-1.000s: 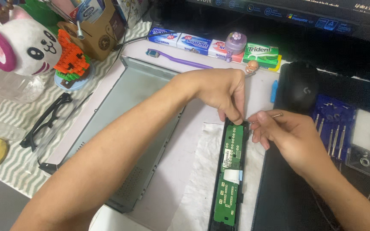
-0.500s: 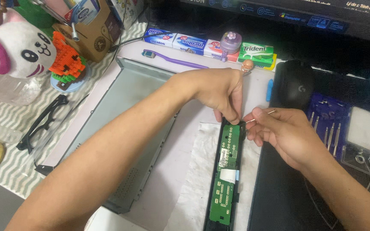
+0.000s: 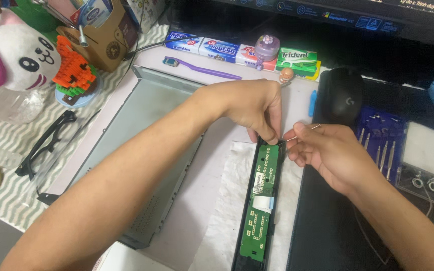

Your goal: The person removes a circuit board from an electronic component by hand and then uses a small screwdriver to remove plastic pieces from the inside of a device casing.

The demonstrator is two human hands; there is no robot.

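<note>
- Long narrow green circuit board [image 3: 260,200] lies in a black plastic strip housing [image 3: 241,251], on a white paper towel [image 3: 227,200] on the desk, centre-bottom of view, running roughly away from the person.
- Left hand [image 3: 252,108] reaches across from the left; fingertips bunched and pressed down at the far end of the green circuit board, touching it. Can't tell whether they pinch anything small there.
- Right hand [image 3: 327,153] just beside the far end of the board, on its right; thumb and forefinger closed on a thin metal pin-like tool [image 3: 302,134], other fingers curled in. Tool tip points toward the left fingertips; contact with the board not clear.
- Small white ribbon connector patch [image 3: 263,202] sits mid-board.
- Grey sheet-metal panel [image 3: 146,140] lies flat left of the towel, under the left forearm.
- Black computer mouse [image 3: 343,98] beyond the right hand, on a black mat [image 3: 327,241].
- Blue tray of small screwdriver bits [image 3: 380,138] right of the right hand; clear plastic lid [image 3: 425,158] beside it.
- Purple toothbrush [image 3: 202,69], candy rolls and green gum pack [image 3: 297,59] along the far edge.
- Black glasses [image 3: 46,143], white plush toy [image 3: 16,57], orange brick figure [image 3: 74,73] at far left.
</note>
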